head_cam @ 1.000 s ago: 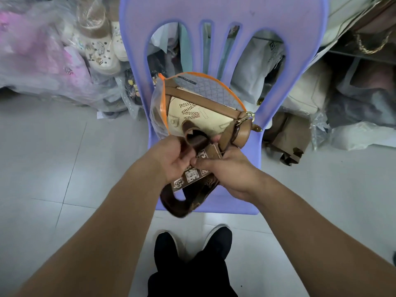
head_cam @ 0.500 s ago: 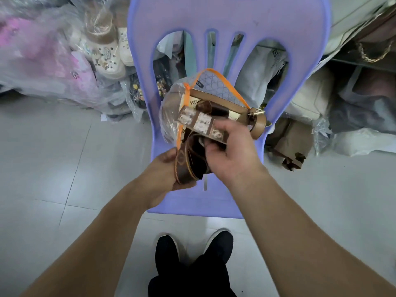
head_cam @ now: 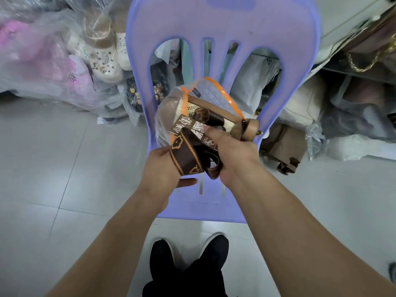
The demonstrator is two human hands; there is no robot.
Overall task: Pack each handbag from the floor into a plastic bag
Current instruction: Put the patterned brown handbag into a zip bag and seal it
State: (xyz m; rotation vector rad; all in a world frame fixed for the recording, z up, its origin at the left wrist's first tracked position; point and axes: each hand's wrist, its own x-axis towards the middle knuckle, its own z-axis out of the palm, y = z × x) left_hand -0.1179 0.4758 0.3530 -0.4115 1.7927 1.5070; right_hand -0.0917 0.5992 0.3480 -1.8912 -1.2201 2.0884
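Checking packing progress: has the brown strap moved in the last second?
Yes. The brown strap, which hung near the chair's front edge, is bunched higher, toward the backrest, at the plastic bag's mouth.

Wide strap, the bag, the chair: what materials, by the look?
Wide strap: probably woven fabric, matte brown, orange pattern woven in. Plastic bag: thin clear film, glossy wrinkles, orange rim. Chair: apparently moulded plastic, smooth lilac, one-piece slotted back.

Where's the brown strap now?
Head view, centre: brown strap over the left hand, beside the right hand, below the handbag on the purple chair.
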